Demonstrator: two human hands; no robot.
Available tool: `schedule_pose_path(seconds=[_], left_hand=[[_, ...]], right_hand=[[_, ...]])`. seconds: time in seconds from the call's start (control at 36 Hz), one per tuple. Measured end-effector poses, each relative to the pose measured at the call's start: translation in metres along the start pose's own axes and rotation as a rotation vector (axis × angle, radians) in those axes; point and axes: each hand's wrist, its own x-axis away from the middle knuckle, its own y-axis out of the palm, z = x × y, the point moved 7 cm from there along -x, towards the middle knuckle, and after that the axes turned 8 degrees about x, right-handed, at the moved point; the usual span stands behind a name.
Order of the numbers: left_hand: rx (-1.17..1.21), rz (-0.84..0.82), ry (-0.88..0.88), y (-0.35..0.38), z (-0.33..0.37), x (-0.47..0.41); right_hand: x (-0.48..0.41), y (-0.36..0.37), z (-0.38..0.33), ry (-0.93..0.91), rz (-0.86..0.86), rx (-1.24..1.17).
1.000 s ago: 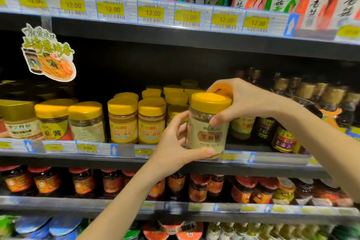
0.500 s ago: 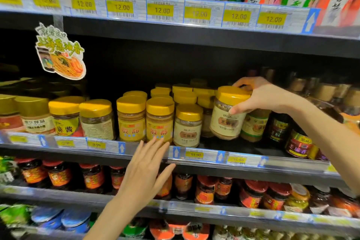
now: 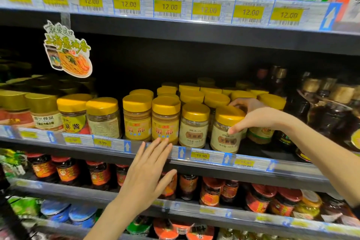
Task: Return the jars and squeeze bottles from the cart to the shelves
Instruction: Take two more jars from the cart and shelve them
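A yellow-lidded sesame paste jar (image 3: 226,134) with a cream label stands at the front edge of the middle shelf (image 3: 253,163), beside a matching jar (image 3: 193,125). My right hand (image 3: 255,116) grips it at the lid, thumb on the front and fingers over the back. My left hand (image 3: 148,173) hovers flat with straight fingers in front of the shelf's price rail, holding nothing. The cart is out of view.
More yellow-lidded jars (image 3: 165,119) fill the middle shelf to the left and behind. Dark sauce bottles (image 3: 331,115) stand at the right. Red-lidded jars (image 3: 97,173) line the shelf below. A paper noodle sign (image 3: 67,50) hangs from the top shelf.
My right hand has carried the jar from mid-air down onto the shelf front next to its twin. My left hand let go of the jar and dropped back below the rail.
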Motion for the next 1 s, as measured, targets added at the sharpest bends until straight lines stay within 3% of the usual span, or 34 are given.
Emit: schedule_pose_path(seconds=[0.64,1.0], left_hand=[[-0.013,0.036,-0.001,-0.001,0.003,-0.002],[0.006,-0.120,0.007,-0.014,0.005,-0.003]], right_hand=[[0.002,0.007,0.003,-0.024,-0.093,-0.049],[0.020,-0.001,-0.021,-0.028,-0.022,0.174]])
